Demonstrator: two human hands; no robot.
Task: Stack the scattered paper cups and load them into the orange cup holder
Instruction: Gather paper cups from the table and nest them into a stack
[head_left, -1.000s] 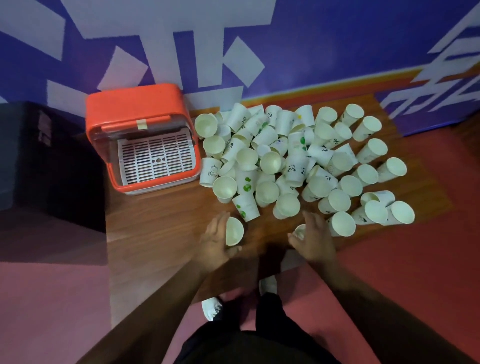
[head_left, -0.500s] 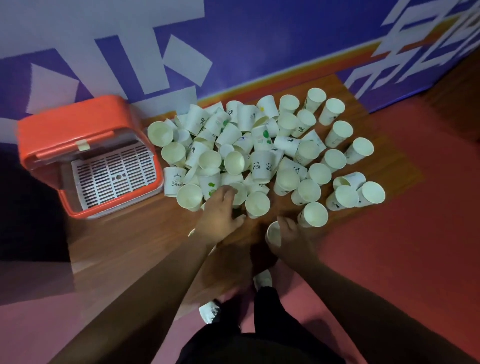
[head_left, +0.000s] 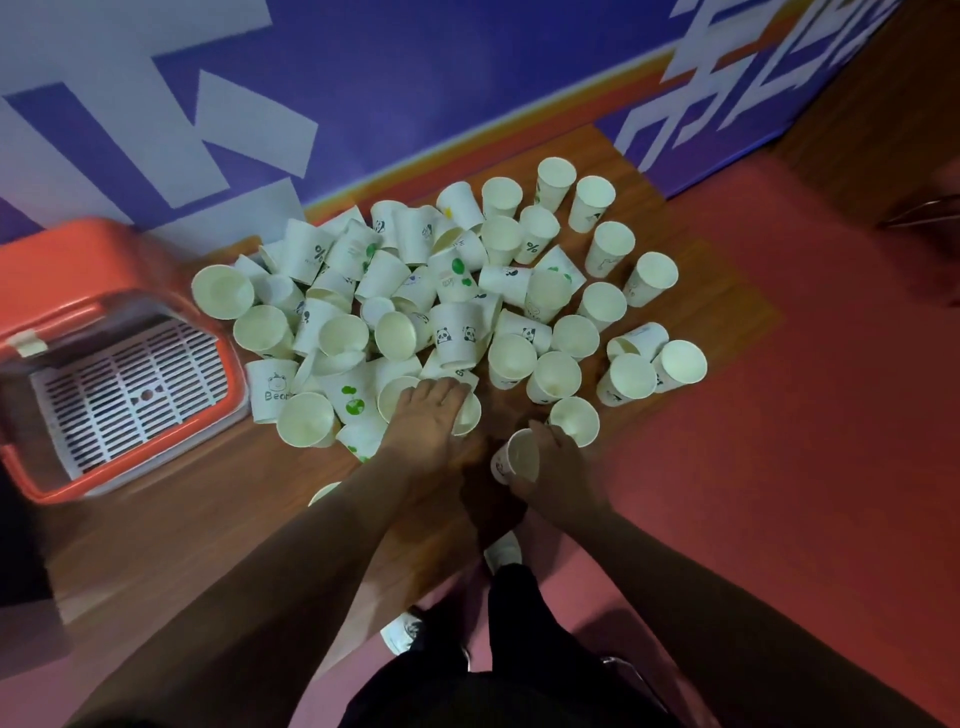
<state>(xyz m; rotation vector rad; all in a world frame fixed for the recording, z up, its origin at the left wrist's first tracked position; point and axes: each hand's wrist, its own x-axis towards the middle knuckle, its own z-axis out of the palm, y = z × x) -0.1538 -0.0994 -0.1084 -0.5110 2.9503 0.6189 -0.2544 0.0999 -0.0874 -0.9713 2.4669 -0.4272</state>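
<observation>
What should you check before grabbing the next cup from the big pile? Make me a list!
1. Right hand grips one white paper cup: ok.
2. Left hand has a firm hold on a cup in the pile of white paper cups: cannot tell, it lies flat over them.
3. Orange plastic cup holder is open, white slotted grid showing: ok.
4. Cups already loaded in the holder: not ok, none seen.
5. Cups stacked: not ok, most lie scattered on the wooden table.
</observation>
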